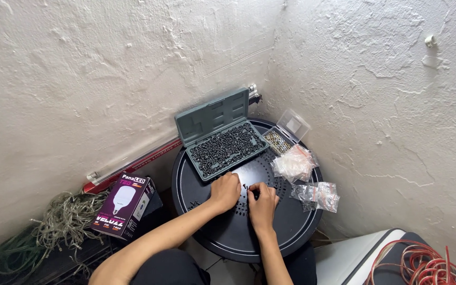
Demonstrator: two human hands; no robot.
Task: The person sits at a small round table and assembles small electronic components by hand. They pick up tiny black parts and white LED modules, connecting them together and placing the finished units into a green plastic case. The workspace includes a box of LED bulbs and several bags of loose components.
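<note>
Left hand curling shut, grip hidden. Right hand pinching tiny black part on round black table. Green plastic case sitting full of small black pieces, many waiting.

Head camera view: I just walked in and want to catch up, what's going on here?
A person works at a round black tray in a wall corner. The left hand rests closed on it beside an open green case full of small dark parts. The right hand pinches one small dark piece. Clear plastic bags lie to the right; a purple bulb box sits on the floor.
</note>
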